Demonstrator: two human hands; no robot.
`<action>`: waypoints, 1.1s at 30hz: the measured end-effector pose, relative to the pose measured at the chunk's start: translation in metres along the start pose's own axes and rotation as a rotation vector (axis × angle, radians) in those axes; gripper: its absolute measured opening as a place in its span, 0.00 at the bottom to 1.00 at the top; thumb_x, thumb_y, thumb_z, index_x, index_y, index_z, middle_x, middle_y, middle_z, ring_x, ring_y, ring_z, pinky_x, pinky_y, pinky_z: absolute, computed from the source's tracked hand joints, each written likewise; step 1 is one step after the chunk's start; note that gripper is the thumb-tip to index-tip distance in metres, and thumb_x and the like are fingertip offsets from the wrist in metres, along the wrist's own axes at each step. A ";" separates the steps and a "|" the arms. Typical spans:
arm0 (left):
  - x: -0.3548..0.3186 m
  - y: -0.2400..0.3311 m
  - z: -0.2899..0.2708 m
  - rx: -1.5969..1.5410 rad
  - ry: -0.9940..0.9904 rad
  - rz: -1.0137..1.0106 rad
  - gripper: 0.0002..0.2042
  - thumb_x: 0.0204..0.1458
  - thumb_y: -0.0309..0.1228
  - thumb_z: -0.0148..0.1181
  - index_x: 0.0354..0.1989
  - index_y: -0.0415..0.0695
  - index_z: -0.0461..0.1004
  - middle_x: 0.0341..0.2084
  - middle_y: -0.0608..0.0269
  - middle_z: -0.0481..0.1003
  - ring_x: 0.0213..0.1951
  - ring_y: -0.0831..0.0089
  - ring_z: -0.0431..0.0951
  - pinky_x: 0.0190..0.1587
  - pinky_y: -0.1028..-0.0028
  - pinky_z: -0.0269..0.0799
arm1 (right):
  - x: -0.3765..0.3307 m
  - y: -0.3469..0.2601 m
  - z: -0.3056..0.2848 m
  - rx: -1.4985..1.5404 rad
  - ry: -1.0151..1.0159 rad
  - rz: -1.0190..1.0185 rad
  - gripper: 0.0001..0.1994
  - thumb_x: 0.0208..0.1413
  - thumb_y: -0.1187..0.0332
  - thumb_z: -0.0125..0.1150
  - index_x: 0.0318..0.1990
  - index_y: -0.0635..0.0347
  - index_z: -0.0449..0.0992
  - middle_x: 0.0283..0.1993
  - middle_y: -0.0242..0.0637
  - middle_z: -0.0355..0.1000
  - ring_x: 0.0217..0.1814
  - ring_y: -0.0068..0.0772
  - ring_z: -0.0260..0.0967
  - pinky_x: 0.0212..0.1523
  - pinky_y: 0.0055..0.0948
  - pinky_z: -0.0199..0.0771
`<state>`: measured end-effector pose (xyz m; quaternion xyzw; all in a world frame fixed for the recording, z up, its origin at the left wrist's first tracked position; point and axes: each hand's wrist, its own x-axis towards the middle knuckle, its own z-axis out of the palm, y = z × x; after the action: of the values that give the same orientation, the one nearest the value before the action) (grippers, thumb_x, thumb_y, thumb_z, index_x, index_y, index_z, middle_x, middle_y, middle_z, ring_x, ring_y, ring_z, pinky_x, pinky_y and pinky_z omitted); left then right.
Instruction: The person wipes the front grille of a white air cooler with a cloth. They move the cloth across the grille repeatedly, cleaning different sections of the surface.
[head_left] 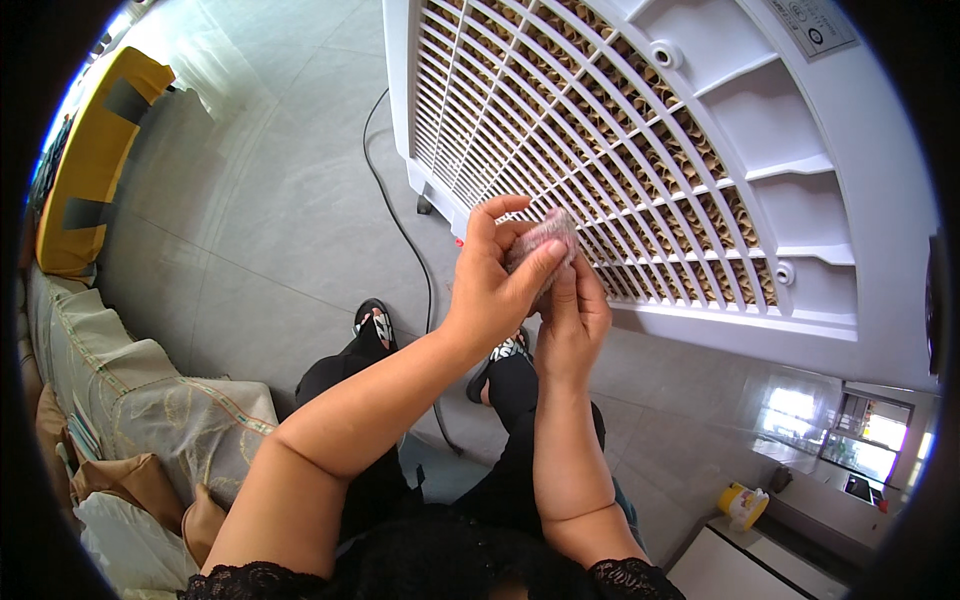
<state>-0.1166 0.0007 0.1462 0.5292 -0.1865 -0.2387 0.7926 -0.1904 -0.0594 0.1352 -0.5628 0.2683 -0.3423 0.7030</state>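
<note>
Both of my hands meet in front of me around a small crumpled cloth (553,229), greyish pink in colour. My left hand (492,270) pinches it with the thumb laid across it and the index finger curled above. From the right, my right hand (577,312) grips its lower part, the fingers partly hidden behind the cloth. Just beyond them stands a large white appliance like an air cooler (885,250), tilted in view. Its slatted grille (590,130) covers a brown honeycomb pad. The hands look close to the grille's lower edge; whether they touch it I cannot tell.
A black cable (398,218) runs across the grey tiled floor (270,200) toward my feet. At the left are a yellow object with grey patches (92,165) and a draped fabric cover (175,385). A yellow-and-white tub (742,507) stands at the lower right.
</note>
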 end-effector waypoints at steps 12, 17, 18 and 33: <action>0.023 -0.001 0.012 0.144 0.325 0.267 0.09 0.55 0.23 0.57 0.44 0.39 0.74 0.31 0.57 0.79 0.34 0.69 0.81 0.37 0.74 0.76 | -0.003 -0.006 0.018 -0.150 0.098 -0.211 0.15 0.62 0.72 0.56 0.54 0.68 0.69 0.48 0.40 0.73 0.43 0.25 0.72 0.37 0.21 0.77; 0.025 -0.011 0.019 0.527 0.132 0.564 0.07 0.50 0.27 0.66 0.36 0.41 0.77 0.28 0.58 0.78 0.25 0.66 0.79 0.28 0.73 0.74 | 0.002 0.001 0.008 -0.204 0.325 -0.416 0.13 0.62 0.75 0.54 0.52 0.69 0.69 0.44 0.41 0.74 0.35 0.20 0.71 0.30 0.18 0.75; 0.024 -0.012 0.020 0.471 0.129 0.516 0.07 0.50 0.28 0.66 0.36 0.41 0.77 0.27 0.58 0.78 0.26 0.68 0.79 0.28 0.73 0.75 | 0.002 -0.001 0.005 -0.219 0.346 -0.418 0.12 0.61 0.76 0.54 0.52 0.69 0.69 0.43 0.41 0.74 0.32 0.20 0.70 0.29 0.17 0.73; 0.033 0.007 0.027 0.156 0.259 0.122 0.07 0.53 0.28 0.64 0.35 0.37 0.76 0.27 0.66 0.78 0.30 0.83 0.76 0.32 0.82 0.74 | -0.002 -0.006 0.000 -0.294 0.369 -0.507 0.11 0.59 0.78 0.54 0.49 0.69 0.70 0.39 0.42 0.75 0.24 0.18 0.66 0.21 0.13 0.65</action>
<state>-0.1029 -0.0360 0.1645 0.6030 -0.1324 -0.1047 0.7796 -0.1927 -0.0581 0.1411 -0.6353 0.2889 -0.5600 0.4464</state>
